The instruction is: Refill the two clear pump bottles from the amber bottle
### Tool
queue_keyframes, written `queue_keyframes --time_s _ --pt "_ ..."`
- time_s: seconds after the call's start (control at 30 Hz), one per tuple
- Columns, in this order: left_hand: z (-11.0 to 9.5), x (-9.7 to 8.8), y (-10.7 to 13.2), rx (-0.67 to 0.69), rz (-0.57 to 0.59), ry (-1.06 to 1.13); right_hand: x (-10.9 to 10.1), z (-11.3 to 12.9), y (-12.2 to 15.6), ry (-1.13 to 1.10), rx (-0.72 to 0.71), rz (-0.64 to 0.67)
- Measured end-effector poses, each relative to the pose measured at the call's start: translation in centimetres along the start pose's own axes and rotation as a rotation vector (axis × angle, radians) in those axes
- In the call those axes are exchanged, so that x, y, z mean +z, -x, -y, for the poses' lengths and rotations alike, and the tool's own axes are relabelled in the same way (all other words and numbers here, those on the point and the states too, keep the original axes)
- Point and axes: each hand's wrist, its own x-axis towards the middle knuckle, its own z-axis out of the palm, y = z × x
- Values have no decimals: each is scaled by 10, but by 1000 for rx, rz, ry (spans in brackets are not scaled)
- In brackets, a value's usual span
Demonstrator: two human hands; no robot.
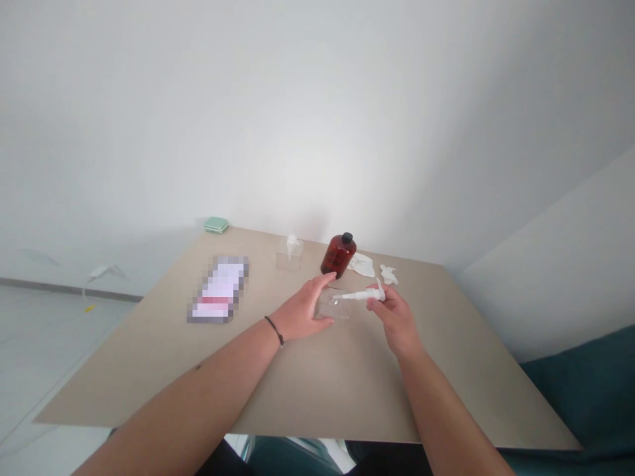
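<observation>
My left hand (306, 309) curves round a small clear plastic bottle (333, 306) that stands on the beige table (317, 383), thumb and fingers on either side of it. My right hand (394, 316) grips a white pump head (364, 295), its tube pointing left toward the clear bottle's top. Just behind them stands a brown bottle with a black cap (338, 254).
A second clear pump bottle (290, 254) stands at the back, crumpled white tissues (372, 268) lie right of the brown bottle, a blurred flat packet (218, 289) lies at left, and a green case (216, 225) sits on the far corner. A teal seat (590, 390) is at right.
</observation>
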Motion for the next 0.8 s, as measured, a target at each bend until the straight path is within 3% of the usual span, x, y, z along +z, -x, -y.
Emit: queue_keyframes --time_s 0.3,0.53,0.63,0.8 --pt "0 0 1 -24 -3 27 -25 -24 -2 -88 51 -125" --pt "-3 -2 1 -39 10 -28 -36 -22 -51 10 -24 -256" --pt "-4 -2 1 -37 17 -49 -32 -34 -73 203 -93 -237" --pt "-2 -2 2 -53 28 -43 -19 -54 -90 773 -208 -63"
